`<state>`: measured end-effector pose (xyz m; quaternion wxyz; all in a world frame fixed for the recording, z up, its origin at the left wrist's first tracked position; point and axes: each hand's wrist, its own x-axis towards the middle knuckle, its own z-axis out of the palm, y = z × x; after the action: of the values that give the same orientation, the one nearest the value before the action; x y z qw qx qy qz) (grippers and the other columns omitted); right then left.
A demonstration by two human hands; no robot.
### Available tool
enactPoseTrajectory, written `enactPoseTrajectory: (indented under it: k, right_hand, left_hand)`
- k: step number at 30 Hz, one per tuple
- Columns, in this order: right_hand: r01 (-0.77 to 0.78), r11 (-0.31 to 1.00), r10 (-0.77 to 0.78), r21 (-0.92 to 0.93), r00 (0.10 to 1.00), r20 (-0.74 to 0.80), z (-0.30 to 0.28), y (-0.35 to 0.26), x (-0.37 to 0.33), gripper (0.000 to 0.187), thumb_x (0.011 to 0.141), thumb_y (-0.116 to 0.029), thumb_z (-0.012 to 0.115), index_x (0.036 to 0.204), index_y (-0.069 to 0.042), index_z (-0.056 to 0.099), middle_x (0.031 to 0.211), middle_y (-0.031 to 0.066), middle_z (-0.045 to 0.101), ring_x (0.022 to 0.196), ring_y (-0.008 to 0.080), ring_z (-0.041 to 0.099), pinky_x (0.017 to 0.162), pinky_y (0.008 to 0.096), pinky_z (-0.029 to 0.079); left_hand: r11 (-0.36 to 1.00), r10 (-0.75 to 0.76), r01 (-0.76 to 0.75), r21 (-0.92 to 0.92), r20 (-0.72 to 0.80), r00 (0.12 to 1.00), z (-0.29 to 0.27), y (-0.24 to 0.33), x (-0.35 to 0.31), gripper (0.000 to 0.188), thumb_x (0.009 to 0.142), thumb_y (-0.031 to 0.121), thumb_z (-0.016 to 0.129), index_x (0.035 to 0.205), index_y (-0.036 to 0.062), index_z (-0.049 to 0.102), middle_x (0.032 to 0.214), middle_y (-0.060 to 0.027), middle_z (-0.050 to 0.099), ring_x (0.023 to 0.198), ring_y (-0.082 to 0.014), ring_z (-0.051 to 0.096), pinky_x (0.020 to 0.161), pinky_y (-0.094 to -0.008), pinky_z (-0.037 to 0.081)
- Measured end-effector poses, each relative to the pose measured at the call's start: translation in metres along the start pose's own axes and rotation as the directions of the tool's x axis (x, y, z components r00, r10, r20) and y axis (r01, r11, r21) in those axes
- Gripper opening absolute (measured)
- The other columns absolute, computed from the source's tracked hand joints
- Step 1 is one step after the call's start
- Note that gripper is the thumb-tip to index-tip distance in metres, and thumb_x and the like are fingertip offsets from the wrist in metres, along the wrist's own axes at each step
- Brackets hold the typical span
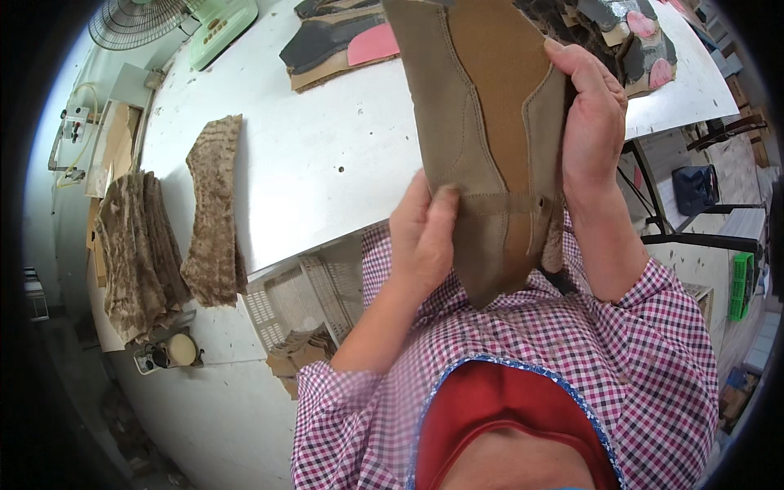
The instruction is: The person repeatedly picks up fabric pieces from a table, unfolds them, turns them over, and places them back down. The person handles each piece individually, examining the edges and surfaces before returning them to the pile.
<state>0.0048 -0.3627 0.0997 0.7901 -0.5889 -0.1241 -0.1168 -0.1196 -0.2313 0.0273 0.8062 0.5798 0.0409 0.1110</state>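
Note:
A stitched brown boot upper, olive-brown at the sides with a tan panel down its middle, is raised in front of my body. My left hand pinches its lower left edge, thumb on the face of it. High on the opposite edge, my right hand grips the piece with the thumb on the front and the fingers curled behind, partly hidden. A bit of fuzzy lining peeks out beneath its lower right side.
Brown fuzzy lining pieces lie on the white table, near a thicker fuzzy stack at far left. Black and pink pieces sit at the back. A fan stands far left; a light plastic basket is below the table edge.

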Motion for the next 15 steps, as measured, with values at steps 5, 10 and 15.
enactPoseTrajectory:
  k: [5,10,15]
  right_hand:
    - [-0.078,0.996,0.082,0.042,0.990,-0.114,0.003,0.009,0.007,0.020,0.088,-0.013,0.057,0.085,0.001,0.070,0.079,-0.0019,0.064,0.073,0.0049,0.055,0.069,0.0211,0.044]
    - [-0.101,0.993,0.107,0.057,0.986,-0.125,0.004,0.014,0.007,0.022,0.087,-0.016,0.058,0.088,0.001,0.072,0.084,-0.0002,0.067,0.077,0.0078,0.057,0.073,0.0226,0.044]
    - [-0.173,0.980,0.163,-0.101,0.982,-0.095,-0.007,0.011,0.015,0.024,0.092,-0.021,0.054,0.092,-0.002,0.068,0.088,0.0013,0.067,0.077,0.0090,0.060,0.072,0.0230,0.047]
  left_hand:
    - [0.926,-0.008,0.053,-0.374,0.122,0.993,-0.010,-0.002,0.002,0.043,0.099,0.021,0.034,0.131,-0.0041,0.049,0.126,-0.0149,0.057,0.115,-0.0186,0.053,0.096,-0.0326,0.044]
    - [0.962,-0.201,0.225,-0.154,0.157,0.967,-0.013,-0.011,-0.006,0.039,0.097,0.016,0.042,0.130,-0.0043,0.049,0.125,-0.0124,0.058,0.112,-0.0171,0.055,0.093,-0.0318,0.046]
    - [0.894,-0.199,0.255,-0.368,0.183,0.963,-0.015,-0.003,-0.007,0.040,0.093,0.014,0.057,0.128,-0.0045,0.052,0.123,-0.0103,0.060,0.109,-0.0160,0.057,0.089,-0.0333,0.048]
